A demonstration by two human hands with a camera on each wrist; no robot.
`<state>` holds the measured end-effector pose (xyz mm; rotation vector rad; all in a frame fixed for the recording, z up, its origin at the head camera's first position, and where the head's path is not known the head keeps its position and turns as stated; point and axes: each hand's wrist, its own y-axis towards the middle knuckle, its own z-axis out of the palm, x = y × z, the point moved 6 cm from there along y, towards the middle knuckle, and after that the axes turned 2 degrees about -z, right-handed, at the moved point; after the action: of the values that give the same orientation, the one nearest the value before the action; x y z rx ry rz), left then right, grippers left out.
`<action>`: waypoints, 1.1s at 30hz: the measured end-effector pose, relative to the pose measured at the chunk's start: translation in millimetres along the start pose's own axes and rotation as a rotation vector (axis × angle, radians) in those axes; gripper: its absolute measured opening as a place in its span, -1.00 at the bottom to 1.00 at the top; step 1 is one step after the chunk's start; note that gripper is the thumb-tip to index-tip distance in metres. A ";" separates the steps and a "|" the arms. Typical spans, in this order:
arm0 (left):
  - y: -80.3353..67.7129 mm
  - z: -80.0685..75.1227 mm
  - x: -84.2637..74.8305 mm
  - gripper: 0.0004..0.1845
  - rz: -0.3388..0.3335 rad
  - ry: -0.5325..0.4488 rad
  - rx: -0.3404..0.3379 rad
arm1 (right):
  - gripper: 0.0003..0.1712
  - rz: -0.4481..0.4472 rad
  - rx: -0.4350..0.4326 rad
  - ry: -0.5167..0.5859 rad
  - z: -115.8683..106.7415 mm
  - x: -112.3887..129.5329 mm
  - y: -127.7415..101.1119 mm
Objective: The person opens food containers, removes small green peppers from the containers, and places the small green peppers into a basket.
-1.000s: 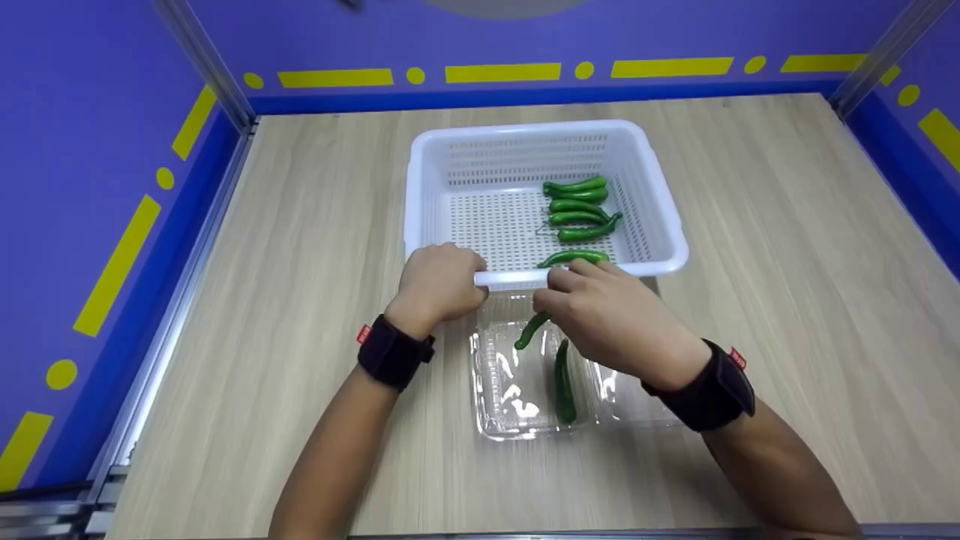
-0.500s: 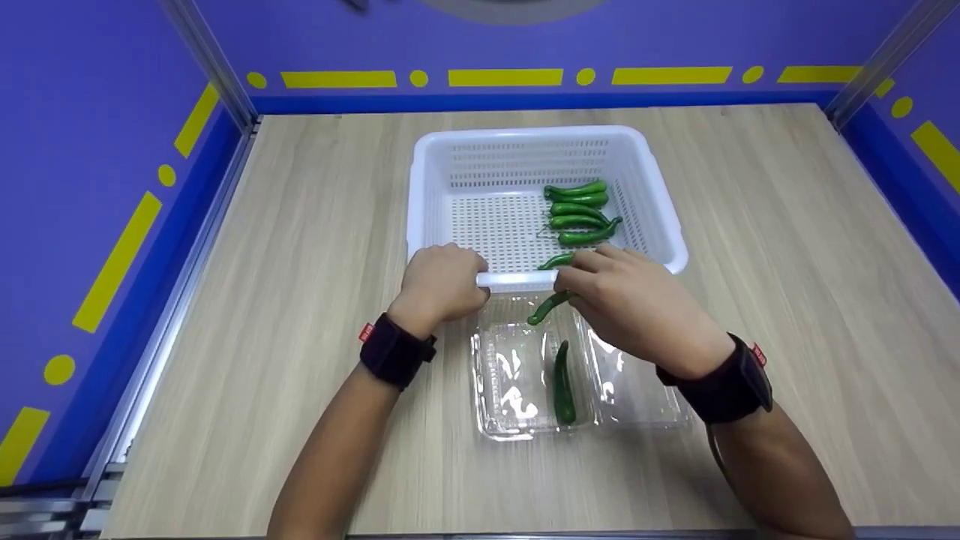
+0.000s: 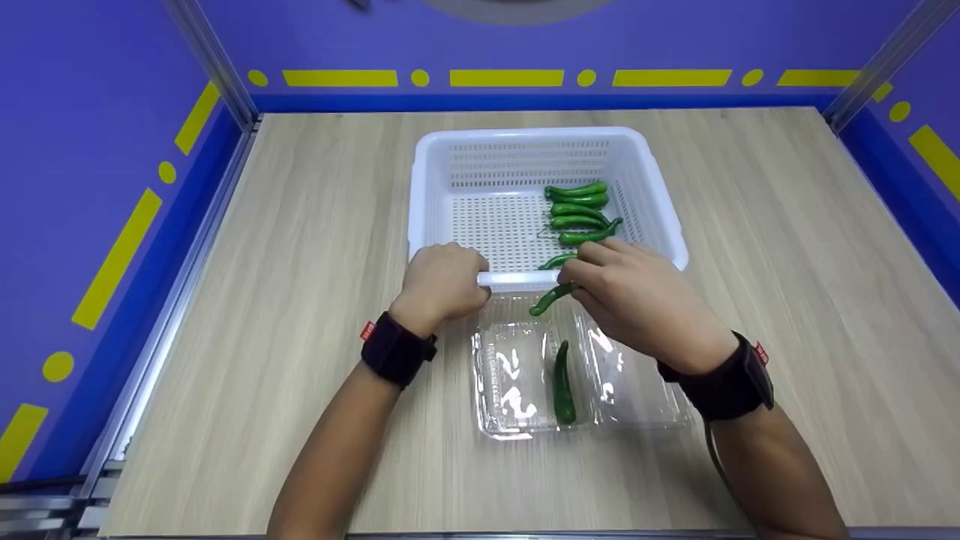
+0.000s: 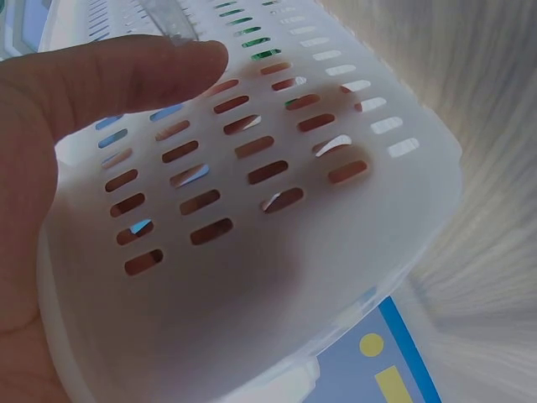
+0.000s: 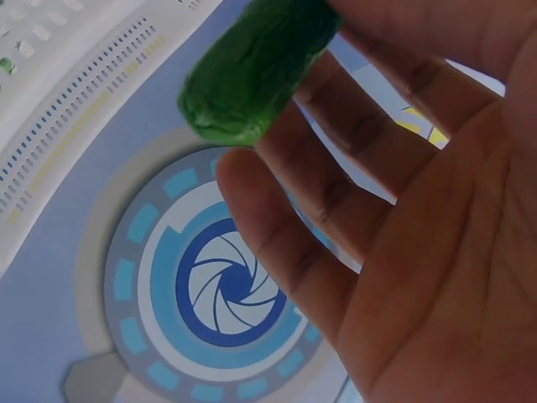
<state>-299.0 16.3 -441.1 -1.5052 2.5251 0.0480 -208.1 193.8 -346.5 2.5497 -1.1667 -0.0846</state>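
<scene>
My left hand (image 3: 442, 285) grips the near left rim of a white slotted plastic basket (image 3: 525, 135). In the left wrist view its thumb (image 4: 126, 80) lies along the outside of the basket wall (image 4: 336, 227). Over the basket's near rim, my right hand (image 3: 637, 300) pinches a green chili pepper (image 3: 550, 300); the right wrist view shows one blunt end of that chili pepper (image 5: 243, 84) between thumb and fingers. Below lies a clear plastic clamshell box (image 3: 517, 367) with its lid folded out to the right. One green chili pepper (image 3: 563, 386) lies lengthwise in its tray.
Several green chili peppers (image 3: 581, 211) lie along the right side of the basket floor. Another chili pepper (image 3: 556, 261) by the near wall is partly covered by my right hand. Blue panels (image 3: 480, 45) with yellow marks border the wooden table (image 3: 322, 225).
My right hand has shifted right and slightly away from me, carrying the chili pepper from above the box's tray toward the basket rim. The left hand keeps its grip on the basket.
</scene>
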 end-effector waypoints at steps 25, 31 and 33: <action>1.0 0.8 -1.8 -0.75 0.005 -0.004 0.023 | -0.81 0.142 -0.130 0.000 -17.2 -35.6 -1.0; -0.2 0.7 0.4 -0.65 -0.006 -0.003 0.026 | -0.84 0.150 -0.096 -0.044 -20.8 -43.0 7.1; -0.2 0.8 0.5 -0.64 -0.005 -0.007 0.027 | -0.85 0.149 -0.095 -0.056 -22.8 -45.9 9.1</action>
<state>-298.9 15.9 -442.0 -1.4978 2.5063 0.0179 -240.7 228.8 -325.9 2.3848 -1.3365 -0.1723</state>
